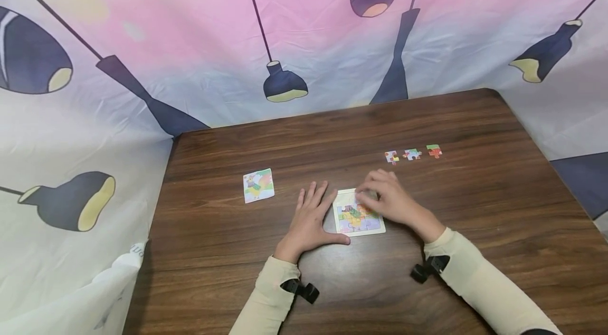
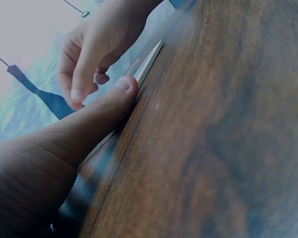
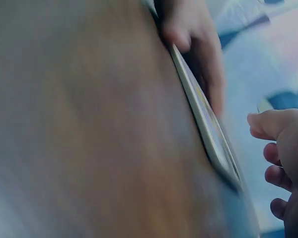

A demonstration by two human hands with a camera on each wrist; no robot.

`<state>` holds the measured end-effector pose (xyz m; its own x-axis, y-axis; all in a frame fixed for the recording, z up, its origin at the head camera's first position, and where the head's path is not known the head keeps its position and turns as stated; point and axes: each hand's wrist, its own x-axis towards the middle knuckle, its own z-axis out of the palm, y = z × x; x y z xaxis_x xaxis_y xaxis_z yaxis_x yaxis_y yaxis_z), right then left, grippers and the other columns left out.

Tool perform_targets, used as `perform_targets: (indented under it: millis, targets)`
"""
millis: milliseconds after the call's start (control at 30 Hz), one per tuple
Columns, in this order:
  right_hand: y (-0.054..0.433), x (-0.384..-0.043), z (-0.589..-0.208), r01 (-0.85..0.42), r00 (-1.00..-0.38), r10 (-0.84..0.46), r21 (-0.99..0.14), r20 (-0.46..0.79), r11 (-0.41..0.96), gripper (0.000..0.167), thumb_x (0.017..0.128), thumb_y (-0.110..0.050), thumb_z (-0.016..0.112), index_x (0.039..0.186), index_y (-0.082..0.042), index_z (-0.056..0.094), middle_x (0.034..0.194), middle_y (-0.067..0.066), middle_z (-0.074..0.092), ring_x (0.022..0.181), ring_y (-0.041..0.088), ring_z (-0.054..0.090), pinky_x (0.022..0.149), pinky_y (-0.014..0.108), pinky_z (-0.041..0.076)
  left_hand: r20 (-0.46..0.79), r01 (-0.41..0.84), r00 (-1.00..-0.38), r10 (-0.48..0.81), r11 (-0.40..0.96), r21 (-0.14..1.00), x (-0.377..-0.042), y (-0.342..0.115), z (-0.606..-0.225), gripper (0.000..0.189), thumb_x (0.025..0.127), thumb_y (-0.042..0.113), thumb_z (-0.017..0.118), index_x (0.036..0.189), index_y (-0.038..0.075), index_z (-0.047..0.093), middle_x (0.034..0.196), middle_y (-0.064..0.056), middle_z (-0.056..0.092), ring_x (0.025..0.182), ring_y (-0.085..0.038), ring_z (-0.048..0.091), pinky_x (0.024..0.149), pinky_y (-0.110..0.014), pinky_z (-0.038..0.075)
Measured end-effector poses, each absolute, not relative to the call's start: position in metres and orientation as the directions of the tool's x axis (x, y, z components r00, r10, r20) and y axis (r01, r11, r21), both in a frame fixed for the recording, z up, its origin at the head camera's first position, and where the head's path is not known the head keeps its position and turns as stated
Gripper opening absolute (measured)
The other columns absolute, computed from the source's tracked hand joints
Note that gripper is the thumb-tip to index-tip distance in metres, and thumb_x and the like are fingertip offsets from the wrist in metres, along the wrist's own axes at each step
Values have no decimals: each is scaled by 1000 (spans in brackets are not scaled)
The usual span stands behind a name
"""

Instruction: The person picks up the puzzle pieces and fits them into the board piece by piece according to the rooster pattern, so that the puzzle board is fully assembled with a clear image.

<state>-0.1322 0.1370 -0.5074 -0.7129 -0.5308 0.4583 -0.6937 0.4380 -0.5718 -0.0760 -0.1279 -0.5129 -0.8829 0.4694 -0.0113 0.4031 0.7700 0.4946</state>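
Note:
A small jigsaw puzzle in a pale tray (image 1: pixel 382 231) lies on the table, its lower part filled with colourful pieces and a bare strip along the top. My left hand (image 1: pixel 310 220) is spread flat along the tray's left side, thumb at the near corner and index finger by the far one. Over the tray's right part hovers my right hand (image 1: pixel 387 198), fingers loosely bent. In the right wrist view, the right hand's thumb and index fingertips (image 3: pixel 256 124) are close together and no piece shows between them. The left thumb (image 2: pixel 121 87) meets the tray edge in the left wrist view.
Three loose puzzle pieces, a red-and-yellow one (image 1: pixel 391 156), a bluish one (image 1: pixel 412 154) and a green-and-red one (image 1: pixel 434 151), lie beyond the right hand. A square picture card (image 1: pixel 258 185) rests to the left. Printed cloth (image 1: pixel 214 50) hangs behind the brown table (image 1: pixel 214 261).

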Motion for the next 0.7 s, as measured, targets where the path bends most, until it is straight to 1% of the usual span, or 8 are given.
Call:
perform_targets:
  millis: [167, 300, 367, 500, 600, 700]
  targets:
    - [174, -162, -507, -644, -764, -438, -531, 473, 551, 17, 84, -9, 89, 100, -9, 81, 90, 1, 67, 86, 20, 56, 81, 41, 35, 1, 411, -882, 471, 770, 487, -76, -128, -512, 124, 71, 69, 88, 167, 15, 33, 176, -13, 18, 163, -34, 1, 130, -58, 0]
    - [204, -180, -505, -587, -803, -394, -482, 446, 651, 24, 85, -9, 89, 107, -5, 81, 92, 7, 65, 85, 26, 52, 77, 42, 31, 13, 420, -882, 471, 772, 477, -76, -128, -512, 124, 70, 71, 88, 167, 15, 34, 175, -13, 19, 163, -35, 3, 129, -59, 1]
    - [215, -187, -503, -554, -827, -386, -481, 408, 679, 27, 86, -9, 88, 112, -4, 80, 93, 9, 63, 84, 27, 50, 74, 42, 28, 16, 419, -883, 469, 773, 477, -76, -128, -512, 124, 70, 71, 88, 167, 15, 35, 175, -13, 19, 163, -34, 3, 129, -59, 1]
    - [228, -196, -500, -491, -871, -393, -492, 295, 719, 33, 91, -15, 85, 121, -4, 78, 95, 8, 59, 85, 25, 45, 73, 41, 22, 14, 417, -884, 468, 773, 478, -76, -127, -512, 124, 70, 71, 88, 167, 16, 35, 175, -12, 19, 163, -34, 3, 130, -58, 0]
    - [230, -202, -498, -468, -883, -413, -479, 224, 742, 38, 94, -21, 83, 127, -5, 76, 97, 7, 59, 88, 26, 45, 73, 42, 21, 8, 413, -884, 467, 773, 481, -76, -127, -513, 124, 69, 71, 89, 167, 16, 34, 176, -12, 18, 163, -33, 2, 130, -57, -1]
    - [229, -205, -495, -459, -886, -430, -472, 175, 753, 38, 95, -24, 82, 129, -6, 76, 101, 8, 60, 92, 27, 46, 74, 43, 23, 2, 406, -886, 463, 775, 484, -76, -127, -514, 125, 69, 71, 89, 167, 17, 34, 176, -11, 18, 163, -32, 1, 130, -56, -2]
